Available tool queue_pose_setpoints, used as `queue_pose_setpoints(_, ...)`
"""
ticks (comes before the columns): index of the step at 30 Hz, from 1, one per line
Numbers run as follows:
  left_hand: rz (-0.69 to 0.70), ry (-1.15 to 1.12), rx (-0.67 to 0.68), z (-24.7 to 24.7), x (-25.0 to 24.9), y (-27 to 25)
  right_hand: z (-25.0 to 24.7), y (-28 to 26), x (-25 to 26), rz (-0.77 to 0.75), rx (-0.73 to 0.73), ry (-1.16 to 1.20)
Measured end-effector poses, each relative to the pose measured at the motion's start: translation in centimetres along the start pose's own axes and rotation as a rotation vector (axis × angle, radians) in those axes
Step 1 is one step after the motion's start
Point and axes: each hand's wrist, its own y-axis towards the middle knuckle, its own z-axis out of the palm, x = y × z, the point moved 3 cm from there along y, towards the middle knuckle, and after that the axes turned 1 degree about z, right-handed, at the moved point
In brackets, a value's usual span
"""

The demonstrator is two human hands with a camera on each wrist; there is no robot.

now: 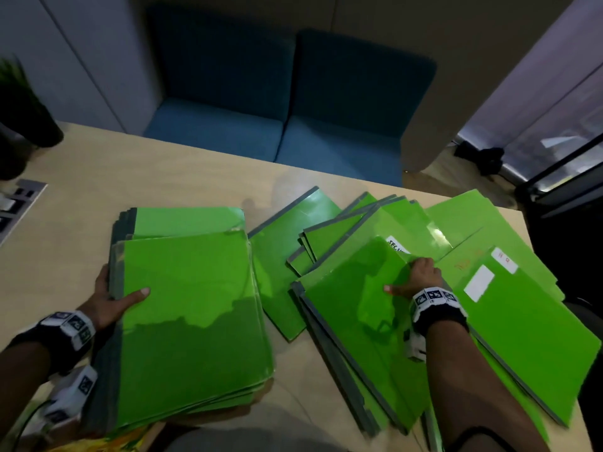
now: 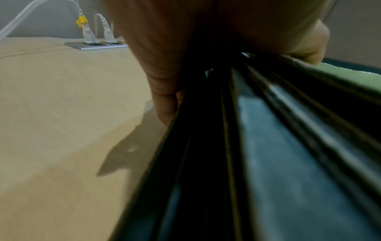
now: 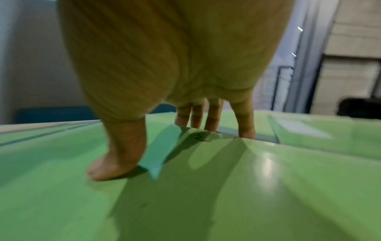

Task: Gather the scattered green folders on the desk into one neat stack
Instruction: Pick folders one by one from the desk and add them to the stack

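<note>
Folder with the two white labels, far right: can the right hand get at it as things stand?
Probably yes. The labelled folder lies uncovered beside the right hand, but that hand is gripping another green folder.

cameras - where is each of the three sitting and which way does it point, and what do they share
Head: worn on the head, looking down at the desk; both forearms, the left hand and the right hand show.
Left wrist: along the left hand gripping the stack by its dark spines.
Right wrist: along the right hand gripping the top folder at its far edge.
Shared: head and left wrist both show the stack and the socket panel.
</note>
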Motion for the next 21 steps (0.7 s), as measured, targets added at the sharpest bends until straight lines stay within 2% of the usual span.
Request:
queue_pose_setpoints(4, -0.006, 0.006, 0.055, -0.2, -0.1, -0.3, 1.5, 0.1, 0.4, 0.097, 0.028, 0.115)
queue_pose_setpoints(8, -0.006, 0.048, 0.067, -0.5, 0.5, 0.1, 1.1, -0.9, 1.0, 0.090, 0.095, 0.102)
queue_pose_setpoints(11, 0.020, 0.040, 0.068, -0.2, -0.4, -0.6, -1.9, -2.6, 2.5, -0.018, 0.040, 0.243)
queue_pose_setpoints(14, 0.013, 0.022, 0.068, 0.1, -0.5, -0.8, -6.7, -4.8, 4.6, -0.257, -0.013, 0.375)
queue_pose_setpoints(16, 0.013, 0.030, 0.063, -0.2, -0.6, -0.9, -10.0, -7.0, 6.7, -0.390, -0.018, 0.553)
queue_pose_setpoints(18, 0.001, 0.035, 0.084, -0.4, -0.6, -0.9, -12.0, -8.4, 9.6, -0.444, -0.065, 0.730)
queue_pose_setpoints(21, 0.004, 0.062, 0.098, -0.8, -0.2, -0.5, -9.5, -8.8, 14.7, -0.435, -0.049, 0.978)
